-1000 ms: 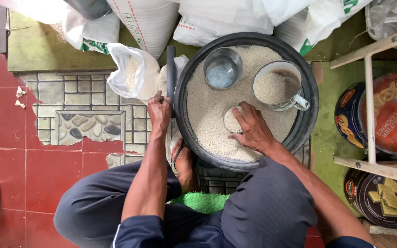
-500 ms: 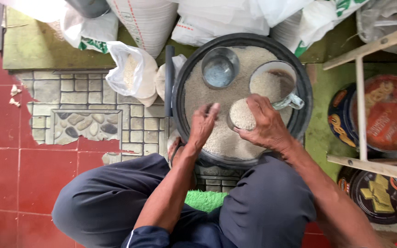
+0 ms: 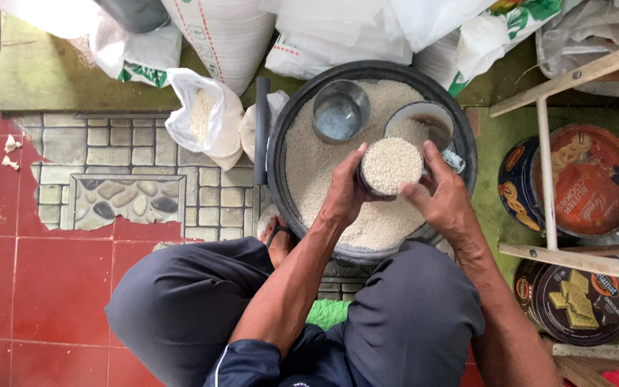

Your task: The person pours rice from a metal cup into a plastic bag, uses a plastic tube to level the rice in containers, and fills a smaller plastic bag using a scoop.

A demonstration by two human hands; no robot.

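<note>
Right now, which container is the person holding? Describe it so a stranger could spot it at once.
Find the big dark basin of white grains before the seated person. Above its middle, the left hand and right hand hold a small round cup. Unlike the empty steel bowl and the half-filled mug, it is heaped level with grains.

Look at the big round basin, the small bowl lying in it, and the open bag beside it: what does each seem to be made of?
The basin looks like dark, matte plastic or rubber, with a thick dull rim; the look leaves that open. The small bowl appears to be bare metal: grey, with a soft sheen inside. The open bag seems thin, translucent plastic film, crumpled, with pale grain showing through.
</note>
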